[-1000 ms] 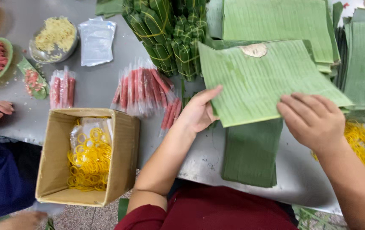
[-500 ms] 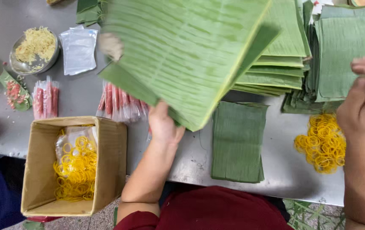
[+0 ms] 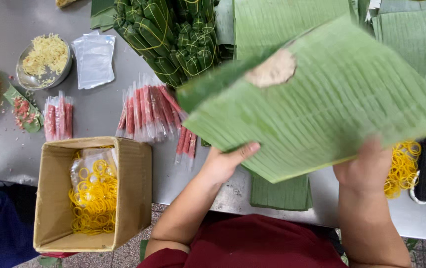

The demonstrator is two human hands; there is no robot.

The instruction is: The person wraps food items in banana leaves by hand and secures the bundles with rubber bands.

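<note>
Both hands hold one large banana leaf (image 3: pixel 322 109) up above the steel table (image 3: pixel 4 144) — the left hand (image 3: pixel 225 164) closed on its lower left edge, thumb lying on top, the right hand (image 3: pixel 364 166) under its lower right edge, fingers hidden. A pale patch (image 3: pixel 272 69) sits on the leaf. Yellow rubber bands (image 3: pixel 404 166) lie just beside the right hand.

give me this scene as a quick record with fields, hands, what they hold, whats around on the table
left hand: grips the lower left edge of a banana leaf sheet
right hand: holds the sheet's lower right edge
sheet: lifted off the table, tilted, pale patch near its top
cardboard box: open, yellow rubber bands inside
red sausage sticks: in clear wrap on metal table
leaf-wrapped bundles: tied, stacked at the back
metal bowl: pale shreds
</note>
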